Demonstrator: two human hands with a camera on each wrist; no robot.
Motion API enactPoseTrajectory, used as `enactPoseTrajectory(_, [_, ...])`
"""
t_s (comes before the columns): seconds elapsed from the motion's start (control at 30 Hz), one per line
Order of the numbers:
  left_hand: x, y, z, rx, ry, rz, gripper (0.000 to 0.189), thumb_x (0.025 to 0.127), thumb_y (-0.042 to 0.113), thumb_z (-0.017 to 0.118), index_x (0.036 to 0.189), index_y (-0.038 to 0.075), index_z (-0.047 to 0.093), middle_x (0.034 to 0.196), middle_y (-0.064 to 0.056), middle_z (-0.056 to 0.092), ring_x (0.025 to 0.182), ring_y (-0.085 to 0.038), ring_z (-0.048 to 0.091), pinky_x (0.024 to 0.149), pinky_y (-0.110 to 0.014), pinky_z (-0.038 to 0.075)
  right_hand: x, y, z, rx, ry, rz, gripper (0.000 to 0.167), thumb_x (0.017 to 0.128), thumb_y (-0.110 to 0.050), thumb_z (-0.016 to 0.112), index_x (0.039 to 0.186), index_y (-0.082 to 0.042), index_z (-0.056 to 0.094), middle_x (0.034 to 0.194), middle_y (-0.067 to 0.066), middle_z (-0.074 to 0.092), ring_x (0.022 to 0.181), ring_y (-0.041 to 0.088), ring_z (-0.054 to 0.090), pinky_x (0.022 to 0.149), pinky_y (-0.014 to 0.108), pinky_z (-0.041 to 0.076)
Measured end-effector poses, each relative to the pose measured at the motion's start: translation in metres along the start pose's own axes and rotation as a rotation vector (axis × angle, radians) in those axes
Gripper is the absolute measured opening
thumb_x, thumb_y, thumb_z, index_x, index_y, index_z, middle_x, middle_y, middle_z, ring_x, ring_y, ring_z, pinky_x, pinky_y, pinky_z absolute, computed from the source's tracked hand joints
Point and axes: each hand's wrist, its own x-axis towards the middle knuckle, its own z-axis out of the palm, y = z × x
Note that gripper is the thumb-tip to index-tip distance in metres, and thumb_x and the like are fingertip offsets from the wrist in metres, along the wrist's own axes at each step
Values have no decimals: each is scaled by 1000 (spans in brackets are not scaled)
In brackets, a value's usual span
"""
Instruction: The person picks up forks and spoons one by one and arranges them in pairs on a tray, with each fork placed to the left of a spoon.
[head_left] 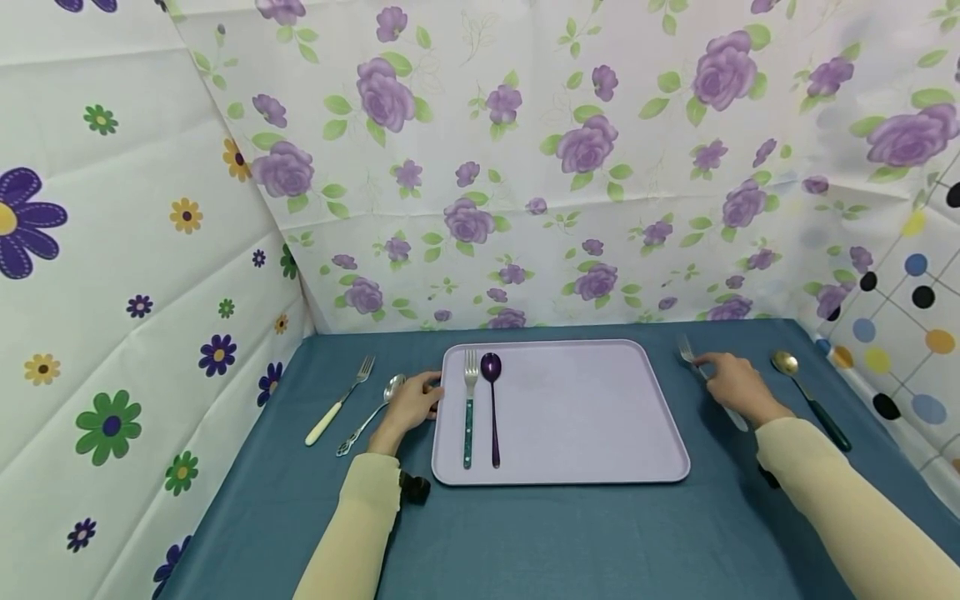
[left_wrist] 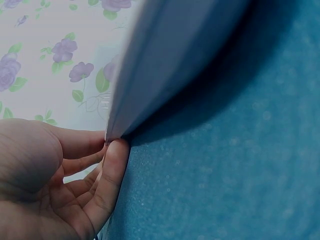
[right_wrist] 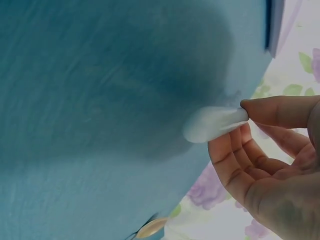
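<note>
Between thumb and fingers, my right hand (head_left: pixel 737 385) pinches a fork (head_left: pixel 736 418) with a white handle, right of the tray. The right wrist view shows the rounded white handle end (right_wrist: pixel 212 125) sticking out past the fingertips. My left hand (head_left: pixel 411 403) is at the left edge of a pale lilac tray (head_left: pixel 585 417), its thumb and fingertips pinching the rim (left_wrist: pixel 116 120) in the left wrist view. On the tray's left side, a fork with a green handle (head_left: pixel 468 425) lies alongside a dark purple spoon (head_left: pixel 493 408).
Left of the tray lie a fork with a cream handle (head_left: pixel 326 423) and a silver spoon with an ornate handle (head_left: pixel 369 423), partly behind my left hand. At far right rests a gold spoon with a green handle (head_left: pixel 817 407). Flowered sheets (head_left: pixel 480 167) enclose the blue tablecloth (head_left: pixel 570 533).
</note>
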Motion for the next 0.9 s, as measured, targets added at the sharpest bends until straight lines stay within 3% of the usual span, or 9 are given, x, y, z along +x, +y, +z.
enactPoseTrajectory(0.3, [1,-1,1,0,5,-2,44,106,13,60,147,-1,56,96,-13,63,74,-16,66,66,-29,59,5,-10,-4,71,-73,2,54,89,9,45,142,12,53,94,26,68,53,18,44,49,33,34])
enactPoseTrajectory(0.53, [3,-1,1,-1,4,-7,43,106,13,60,147,0,56,96,-13,64,77,-17,67,67,-30,60,4,-22,-5,92,-92,-13,55,89,8,46,143,11,53,106,32,70,53,17,50,49,33,35])
enactPoseTrajectory(0.73, [3,-1,1,-4,10,4,43,106,12,60,146,-1,56,96,-13,63,77,-17,67,67,-30,60,4,-35,-6,102,-121,-45,57,87,7,48,143,11,53,80,19,71,48,12,36,49,31,31])
enactPoseTrajectory(0.9, [3,-1,1,-3,7,5,43,106,12,60,146,-2,56,95,-13,62,76,-17,66,67,-29,59,4,-44,-5,92,-117,-78,53,88,5,53,141,11,55,91,21,73,57,16,56,53,33,39])
